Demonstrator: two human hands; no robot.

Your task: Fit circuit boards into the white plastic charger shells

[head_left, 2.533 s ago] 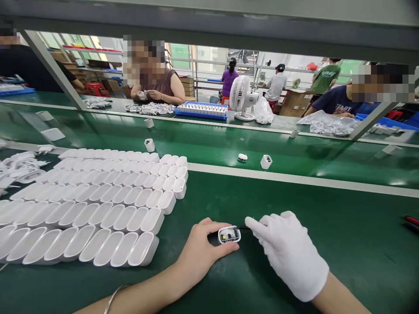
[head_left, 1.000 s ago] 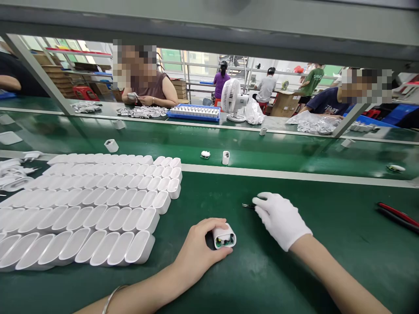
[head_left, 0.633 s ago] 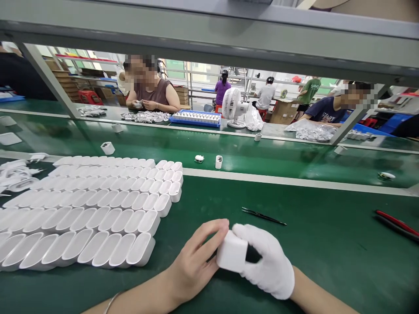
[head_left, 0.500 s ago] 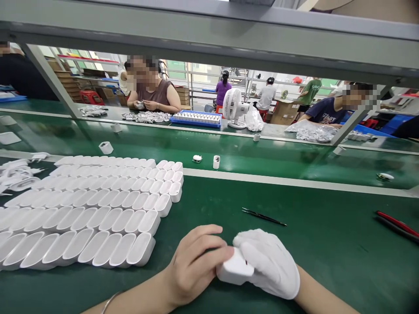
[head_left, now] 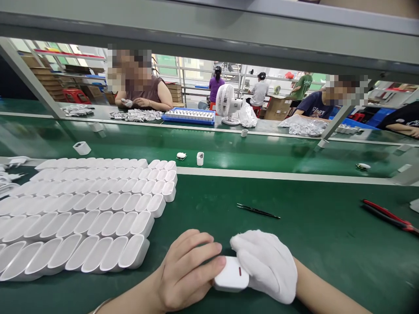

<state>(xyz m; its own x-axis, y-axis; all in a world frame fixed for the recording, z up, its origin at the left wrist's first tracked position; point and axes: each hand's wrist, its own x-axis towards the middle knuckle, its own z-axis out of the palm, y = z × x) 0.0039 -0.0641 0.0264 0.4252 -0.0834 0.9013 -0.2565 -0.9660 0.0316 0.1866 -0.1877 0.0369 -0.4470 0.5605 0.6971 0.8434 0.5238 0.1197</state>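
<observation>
Left hand [head_left: 191, 271] and gloved right hand [head_left: 266, 267] pinch the white case [head_left: 231, 275], now slotted side up, with tweezers [head_left: 258, 211] laid down, freeing both for it.

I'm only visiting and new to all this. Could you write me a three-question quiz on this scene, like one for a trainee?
1. True or false: the bare left hand and the gloved right hand are both on one white housing.

2. Which tool lies on the green bench just beyond the hands?
a) scissors
b) tweezers
c) a screwdriver

3. Fill in the blank: the rows of white cases stand on the ____ hand's side.

Key: 1. True. 2. b. 3. left.
</observation>
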